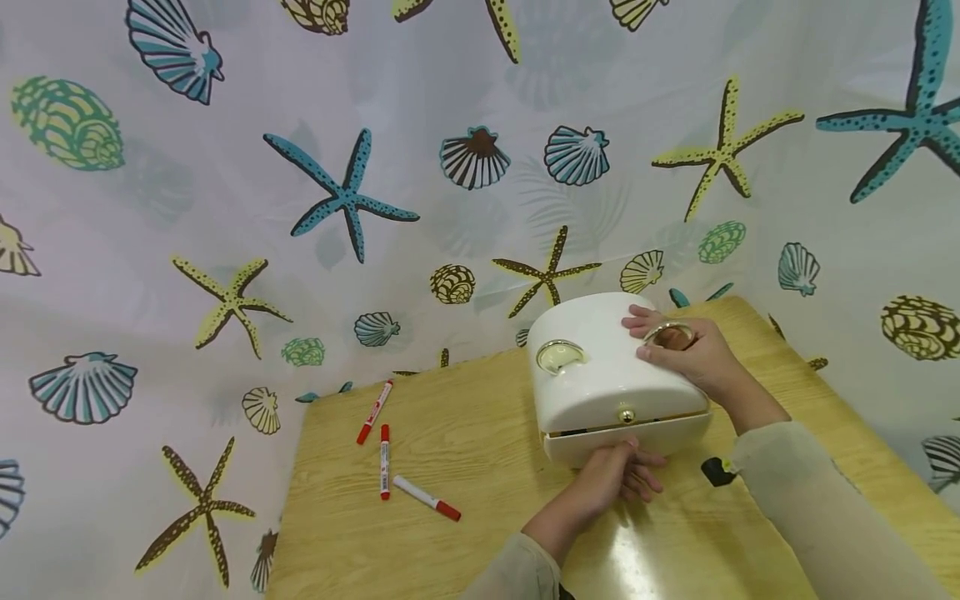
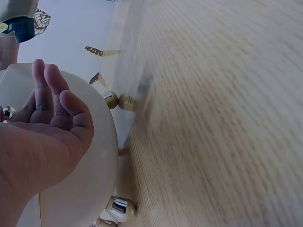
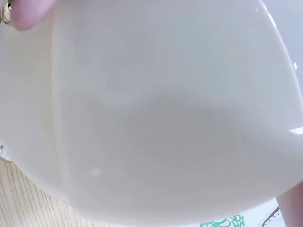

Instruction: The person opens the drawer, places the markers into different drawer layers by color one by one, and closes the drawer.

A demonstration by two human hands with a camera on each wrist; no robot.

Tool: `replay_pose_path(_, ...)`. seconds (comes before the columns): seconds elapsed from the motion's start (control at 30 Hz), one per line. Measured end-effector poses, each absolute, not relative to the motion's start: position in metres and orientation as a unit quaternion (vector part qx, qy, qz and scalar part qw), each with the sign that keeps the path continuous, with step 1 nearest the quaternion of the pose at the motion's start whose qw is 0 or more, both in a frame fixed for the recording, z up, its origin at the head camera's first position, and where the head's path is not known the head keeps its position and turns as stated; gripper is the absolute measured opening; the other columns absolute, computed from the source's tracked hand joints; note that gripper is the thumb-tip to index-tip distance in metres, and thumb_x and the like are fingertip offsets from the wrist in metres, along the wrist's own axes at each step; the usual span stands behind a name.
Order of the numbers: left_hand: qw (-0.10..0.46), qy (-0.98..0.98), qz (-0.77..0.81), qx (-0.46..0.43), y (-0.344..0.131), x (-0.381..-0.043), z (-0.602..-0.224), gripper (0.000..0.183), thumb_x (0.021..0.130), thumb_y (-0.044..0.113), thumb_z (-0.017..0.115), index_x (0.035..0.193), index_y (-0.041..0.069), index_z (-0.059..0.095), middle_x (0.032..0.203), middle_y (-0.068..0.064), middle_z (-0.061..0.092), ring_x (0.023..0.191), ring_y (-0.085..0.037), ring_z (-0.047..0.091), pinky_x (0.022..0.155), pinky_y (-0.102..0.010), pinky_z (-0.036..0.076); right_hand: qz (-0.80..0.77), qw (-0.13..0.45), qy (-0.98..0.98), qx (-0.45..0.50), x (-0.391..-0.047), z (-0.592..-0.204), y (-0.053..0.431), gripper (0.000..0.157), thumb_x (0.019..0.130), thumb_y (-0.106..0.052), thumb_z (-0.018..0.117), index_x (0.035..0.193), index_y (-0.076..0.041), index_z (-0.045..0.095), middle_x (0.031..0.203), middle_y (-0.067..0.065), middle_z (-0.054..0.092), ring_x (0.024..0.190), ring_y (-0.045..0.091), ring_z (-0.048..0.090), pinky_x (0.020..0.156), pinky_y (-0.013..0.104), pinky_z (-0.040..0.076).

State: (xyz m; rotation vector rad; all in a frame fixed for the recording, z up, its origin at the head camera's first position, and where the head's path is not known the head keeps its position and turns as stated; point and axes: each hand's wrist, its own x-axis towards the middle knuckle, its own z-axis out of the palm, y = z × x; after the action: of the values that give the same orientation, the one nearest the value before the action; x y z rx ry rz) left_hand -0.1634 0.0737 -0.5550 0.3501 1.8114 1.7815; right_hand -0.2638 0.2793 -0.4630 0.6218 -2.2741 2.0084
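Note:
A glossy white box (image 1: 592, 392) with a rounded top stands on the table, a narrow dark gap between its upper part and its lower front. A small gold knob (image 1: 626, 415) sits above that gap. My right hand (image 1: 686, 354) is on top of the box, thumb and fingers around the right gold handle (image 1: 671, 333). The left gold handle (image 1: 561, 356) is untouched. Low at the front, my left hand (image 1: 607, 479) touches the lower front (image 1: 570, 450), its other fingers loosely extended. In the left wrist view several fingers (image 2: 42, 94) point away from the box, near the knob.
Three red-and-white markers (image 1: 385, 462) lie on the left part of the wooden table (image 1: 480, 417). Gold feet (image 2: 120, 208) hold the box up. Behind the table hangs a curtain (image 1: 405, 292) printed with shells and starfish.

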Motion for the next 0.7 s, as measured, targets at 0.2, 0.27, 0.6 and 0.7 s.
replay_pose_path(0.2,0.291,0.673,0.668,0.124,0.0725,-0.1656,-0.5543,0.060,0.103,0.054,0.028,0.110,0.016,0.074,0.090,-0.009,0.074,0.072,-0.015,0.067,0.081,-0.054,0.056,0.645,0.022,-0.737,0.201,-0.2619,-0.4621,0.2782,0.034,0.087,-0.008,0.074,0.118,0.003,0.068,0.133,0.008,0.064,0.141,0.009,0.041,0.109,0.009,0.031)
replay_pose_path(0.27,0.292,0.673,0.668,0.124,0.0726,-0.1663,-0.5541,0.060,0.103,0.054,0.028,0.110,0.016,0.073,0.089,-0.007,0.074,0.072,-0.015,0.067,0.081,-0.055,0.056,0.643,0.022,-0.739,0.199,-0.2610,-0.4611,0.2783,0.034,0.087,-0.009,0.074,0.119,0.002,0.068,0.133,0.007,0.064,0.142,0.009,0.040,0.109,0.008,0.030)
replay_pose_path(0.6,0.290,0.672,0.673,0.105,0.0763,-0.1682,-0.5535,0.053,0.102,0.046,0.032,0.107,0.014,0.074,0.084,-0.003,0.073,0.072,-0.019,0.067,0.082,-0.058,0.055,0.646,0.020,-0.739,0.190,-0.2609,-0.4591,0.2782,0.034,0.086,-0.009,0.075,0.117,0.003,0.069,0.132,0.006,0.065,0.140,0.009,0.042,0.108,0.009,0.032)
replay_pose_path(0.7,0.286,0.677,0.671,0.099,0.0766,-0.1702,-0.5534,0.055,0.102,0.048,0.033,0.107,0.013,0.075,0.083,-0.002,0.073,0.078,-0.030,0.070,0.079,-0.054,0.056,0.648,0.023,-0.738,0.185,-0.2604,-0.4588,0.2787,0.034,0.086,-0.009,0.075,0.117,0.003,0.068,0.132,0.006,0.065,0.141,0.009,0.041,0.108,0.009,0.031)
